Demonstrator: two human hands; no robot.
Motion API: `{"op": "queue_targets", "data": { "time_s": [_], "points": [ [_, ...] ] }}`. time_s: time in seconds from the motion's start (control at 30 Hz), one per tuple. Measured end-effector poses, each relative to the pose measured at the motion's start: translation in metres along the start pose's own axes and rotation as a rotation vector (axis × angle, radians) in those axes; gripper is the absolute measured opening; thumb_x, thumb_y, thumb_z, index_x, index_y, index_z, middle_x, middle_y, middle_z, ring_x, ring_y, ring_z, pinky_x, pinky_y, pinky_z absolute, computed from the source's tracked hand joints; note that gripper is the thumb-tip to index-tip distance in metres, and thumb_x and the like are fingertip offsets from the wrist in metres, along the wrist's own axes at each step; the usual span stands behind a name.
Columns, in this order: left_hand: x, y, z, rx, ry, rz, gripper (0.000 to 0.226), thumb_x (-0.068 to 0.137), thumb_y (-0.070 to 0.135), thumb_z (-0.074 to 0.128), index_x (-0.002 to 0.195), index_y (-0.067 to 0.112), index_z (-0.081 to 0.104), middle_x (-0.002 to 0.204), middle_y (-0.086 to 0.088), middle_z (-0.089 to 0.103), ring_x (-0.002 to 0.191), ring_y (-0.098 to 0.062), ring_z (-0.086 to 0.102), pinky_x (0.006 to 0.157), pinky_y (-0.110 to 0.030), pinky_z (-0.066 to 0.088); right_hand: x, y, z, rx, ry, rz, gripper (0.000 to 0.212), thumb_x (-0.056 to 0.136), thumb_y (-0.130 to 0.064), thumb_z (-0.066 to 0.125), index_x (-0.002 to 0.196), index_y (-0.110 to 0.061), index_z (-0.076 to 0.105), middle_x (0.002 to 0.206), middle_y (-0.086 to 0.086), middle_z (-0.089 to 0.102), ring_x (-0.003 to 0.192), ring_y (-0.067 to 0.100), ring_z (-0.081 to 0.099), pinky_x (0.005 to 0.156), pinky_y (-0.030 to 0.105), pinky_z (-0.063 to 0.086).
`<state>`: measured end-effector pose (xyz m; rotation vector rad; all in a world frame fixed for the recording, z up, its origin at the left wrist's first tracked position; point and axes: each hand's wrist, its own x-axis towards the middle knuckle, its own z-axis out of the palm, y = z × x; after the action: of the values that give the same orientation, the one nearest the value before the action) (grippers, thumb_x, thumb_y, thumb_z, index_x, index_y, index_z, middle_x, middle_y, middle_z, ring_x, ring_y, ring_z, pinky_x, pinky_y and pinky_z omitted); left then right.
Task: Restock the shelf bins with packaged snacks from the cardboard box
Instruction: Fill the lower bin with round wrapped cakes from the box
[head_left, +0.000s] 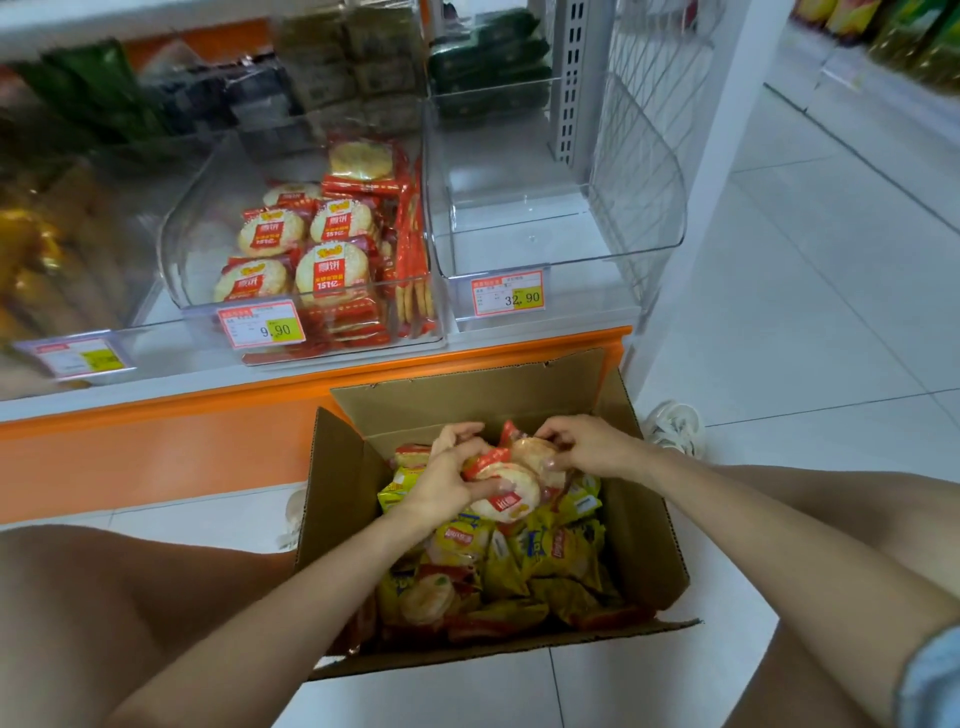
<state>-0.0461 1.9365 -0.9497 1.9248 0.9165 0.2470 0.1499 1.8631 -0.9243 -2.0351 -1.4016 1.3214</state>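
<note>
Two hands are in play, both down in the one cardboard box (340, 483) on the floor. The left hand (441, 480) has its fingers curled around a small clutch of round rice cracker packs (506, 496). I can make out two cracker faces, maybe more tucked behind. The right hand (589, 447) pinches the top of that same clutch from the other side. The bundle sits at the far half of the box, just above the heap. Under it is a jumble of yellow snack bags (550, 561), too many and too tangled to count, with a few more red-and-white cracker packs mixed in.

Up on the shelf (208, 402), which has an orange front edge, are two clear bins side by side. The middle bin (179, 244) shows six cracker packs lying face up, plus a row standing on edge at its right. The right bin (639, 218) holds nothing. There are three price tags: 9.90 (260, 325), 32.90 (508, 294), and a blurred one (78, 358) at the left. The floor (805, 312) is white tile, with more shelving at the far right.
</note>
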Motion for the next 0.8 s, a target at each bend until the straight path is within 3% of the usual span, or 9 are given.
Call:
{"op": "queue_targets", "data": {
  "time_s": [0.1,0.2,0.37,0.53,0.67,0.73,0.8],
  "points": [
    [0.0,0.014,-0.004,-0.164,0.055,-0.078,0.031,0.074,0.011,0.076,0.102,0.011,0.061,0.121,-0.005,0.042,0.118,-0.019,0.044,0.105,-0.034,0.038,-0.005,-0.008,-0.001,0.126,-0.031,-0.047,0.033,0.088,-0.003,0.059,0.121,-0.008,0.056,0.111,0.009,0.064,0.101,0.017,0.059,0.088,0.028,0.048],
    [-0.002,0.025,-0.007,-0.293,0.064,-0.088,0.024,0.078,0.012,0.072,0.095,0.021,0.057,0.109,-0.015,0.055,0.102,-0.028,0.057,0.092,-0.039,0.049,-0.01,-0.016,-0.003,0.24,0.004,-0.098,0.03,0.09,-0.001,0.056,0.12,-0.001,0.056,0.087,0.001,0.064,0.083,0.013,0.059,0.081,0.025,0.046],
    [-0.008,0.046,-0.014,-0.359,0.095,-0.036,0.018,0.084,0.006,0.064,0.09,0.016,0.049,0.084,-0.001,0.061,0.077,-0.01,0.06,0.07,-0.023,0.051,-0.017,-0.03,-0.011,0.345,-0.001,-0.137,0.037,0.089,-0.03,0.061,0.122,-0.013,0.057,0.11,0.001,0.061,0.103,0.017,0.059,0.086,0.033,0.051],
    [-0.012,0.065,-0.025,-0.321,0.187,0.005,0.035,0.083,0.006,0.066,0.109,0.012,0.043,0.098,-0.004,0.057,0.087,-0.016,0.059,0.078,-0.033,0.053,-0.019,-0.041,-0.008,0.352,0.025,-0.169,0.049,0.075,-0.013,0.078,0.119,-0.012,0.056,0.118,0.007,0.063,0.107,0.021,0.062,0.092,0.038,0.052],
    [-0.019,0.073,-0.038,-0.506,0.283,-0.112,0.054,0.081,0.02,0.07,0.122,0.021,0.035,0.104,0.001,0.056,0.094,-0.02,0.062,0.076,-0.038,0.053,-0.023,-0.052,-0.013,0.445,0.064,-0.197,0.047,0.078,-0.007,0.074,0.122,-0.01,0.056,0.114,0.006,0.063,0.103,0.019,0.062,0.081,0.029,0.053],
    [-0.024,0.07,-0.047,-0.648,0.303,-0.203,0.065,0.072,0.033,0.076,0.124,0.021,0.038,0.112,-0.003,0.058,0.095,-0.025,0.065,0.079,-0.043,0.054,-0.028,-0.06,-0.018,0.525,0.104,-0.231,0.046,0.081,-0.007,0.071,0.123,-0.012,0.055,0.109,0.002,0.064,0.096,0.013,0.062,0.073,0.016,0.052],
    [-0.031,0.074,-0.053,-0.695,0.258,-0.218,0.062,0.069,0.032,0.072,0.121,0.015,0.044,0.11,-0.006,0.062,0.087,-0.02,0.068,0.076,-0.033,0.056,-0.034,-0.071,-0.022,0.606,0.133,-0.26,0.042,0.084,-0.007,0.067,0.123,-0.015,0.054,0.1,-0.005,0.063,0.082,0.001,0.06,0.056,0.005,0.044]
  ]
}}
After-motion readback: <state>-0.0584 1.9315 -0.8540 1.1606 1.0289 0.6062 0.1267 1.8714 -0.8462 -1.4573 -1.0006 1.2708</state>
